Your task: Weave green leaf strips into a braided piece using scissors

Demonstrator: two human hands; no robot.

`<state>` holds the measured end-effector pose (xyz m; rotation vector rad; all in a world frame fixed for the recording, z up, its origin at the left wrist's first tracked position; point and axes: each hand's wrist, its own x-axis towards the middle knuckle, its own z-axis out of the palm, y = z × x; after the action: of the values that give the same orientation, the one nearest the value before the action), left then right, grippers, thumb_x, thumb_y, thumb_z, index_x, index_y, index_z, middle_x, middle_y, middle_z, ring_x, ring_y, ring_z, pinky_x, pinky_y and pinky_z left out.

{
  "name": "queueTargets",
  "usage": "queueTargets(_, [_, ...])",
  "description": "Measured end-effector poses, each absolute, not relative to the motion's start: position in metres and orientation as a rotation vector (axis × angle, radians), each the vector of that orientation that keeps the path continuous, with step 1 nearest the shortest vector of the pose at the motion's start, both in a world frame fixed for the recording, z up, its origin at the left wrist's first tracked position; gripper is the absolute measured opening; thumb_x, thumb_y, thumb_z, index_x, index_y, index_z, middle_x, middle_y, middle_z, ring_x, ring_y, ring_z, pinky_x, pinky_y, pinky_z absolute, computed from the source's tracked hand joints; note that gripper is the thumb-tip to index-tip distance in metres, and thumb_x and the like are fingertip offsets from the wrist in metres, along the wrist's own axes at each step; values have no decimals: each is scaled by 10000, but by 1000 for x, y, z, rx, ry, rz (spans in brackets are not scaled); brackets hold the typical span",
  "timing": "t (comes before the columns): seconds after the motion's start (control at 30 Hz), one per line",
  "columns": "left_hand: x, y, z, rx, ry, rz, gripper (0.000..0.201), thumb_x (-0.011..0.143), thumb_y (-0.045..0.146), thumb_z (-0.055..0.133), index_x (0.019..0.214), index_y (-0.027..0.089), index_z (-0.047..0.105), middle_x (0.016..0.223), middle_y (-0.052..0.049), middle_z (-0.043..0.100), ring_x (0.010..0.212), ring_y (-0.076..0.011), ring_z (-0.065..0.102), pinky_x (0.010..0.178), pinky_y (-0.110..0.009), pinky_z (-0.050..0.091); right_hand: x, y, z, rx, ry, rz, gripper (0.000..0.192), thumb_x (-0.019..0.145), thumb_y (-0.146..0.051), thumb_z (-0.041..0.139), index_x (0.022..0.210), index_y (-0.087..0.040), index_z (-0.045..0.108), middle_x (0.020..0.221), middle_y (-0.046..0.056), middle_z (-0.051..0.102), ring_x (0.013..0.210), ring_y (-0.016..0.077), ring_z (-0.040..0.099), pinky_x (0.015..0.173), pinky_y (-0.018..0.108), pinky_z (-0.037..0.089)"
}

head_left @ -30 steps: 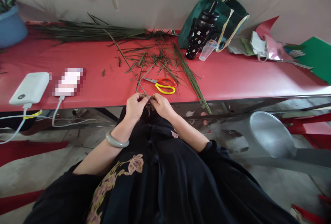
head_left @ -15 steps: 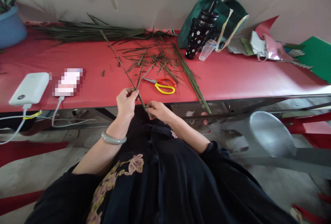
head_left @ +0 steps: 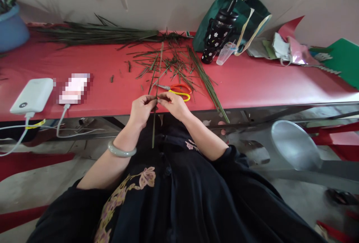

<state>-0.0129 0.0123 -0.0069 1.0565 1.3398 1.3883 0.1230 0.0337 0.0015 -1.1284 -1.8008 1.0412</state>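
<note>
My left hand (head_left: 142,109) and my right hand (head_left: 174,104) meet at the near edge of the red table (head_left: 252,82), both pinching one long thin green leaf strip (head_left: 157,74). The strip stands almost straight away from me, its far end over the table and its near end hanging down over my black clothing. A pale bangle (head_left: 121,151) sits on my left wrist. Orange and yellow scissors (head_left: 176,91) lie on the table just beyond my right hand.
Cut green strips (head_left: 171,63) litter the table's middle; a long bundle (head_left: 98,33) lies at the back. A white power bank (head_left: 32,95) and a phone (head_left: 73,87) with cables sit left. A black bottle (head_left: 217,33), green bag (head_left: 238,14) and papers are at right.
The strip swung from slanting up-left to nearly straight ahead, and slid so its near end now hangs below my hands. My hands came back together on it.
</note>
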Motion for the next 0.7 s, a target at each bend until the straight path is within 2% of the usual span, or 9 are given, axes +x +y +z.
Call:
queueTargets(0.13, [-9, 11, -13, 1094, 1334, 1302, 199, 607, 278, 658, 703, 110, 617, 495, 15, 529, 424, -62, 453, 415, -178, 324, 120, 42, 4, -1179, -1866, 907, 128, 752, -269, 550, 805, -174, 618, 793, 2, 627, 777, 130, 573, 734, 250, 428])
queueTargets(0.27, [-10, 12, -18, 1037, 1284, 1239, 224, 602, 303, 670, 703, 113, 608, 484, 26, 513, 389, -48, 410, 387, -175, 284, 120, 41, -4, -1255, -1911, 713, 133, 768, -291, 539, 798, -187, 616, 816, 2, 633, 782, 138, 577, 713, 248, 426])
queueTargets(0.5, [-8, 9, -19, 996, 1270, 1082, 227, 583, 303, 675, 671, 116, 582, 423, 27, 495, 351, -54, 398, 369, -179, 272, 126, 42, -3, -1217, -1857, 524, 161, 821, -290, 467, 867, -198, 591, 863, 13, 637, 822, 136, 588, 735, 239, 438])
queueTargets(0.7, [-1, 6, -21, 938, 1234, 976, 207, 575, 284, 679, 613, 127, 551, 448, 28, 504, 371, -55, 433, 371, -173, 295, 139, 41, 12, -1065, -1778, 325, 181, 839, -301, 451, 828, -182, 587, 827, 37, 627, 798, 130, 586, 757, 239, 449])
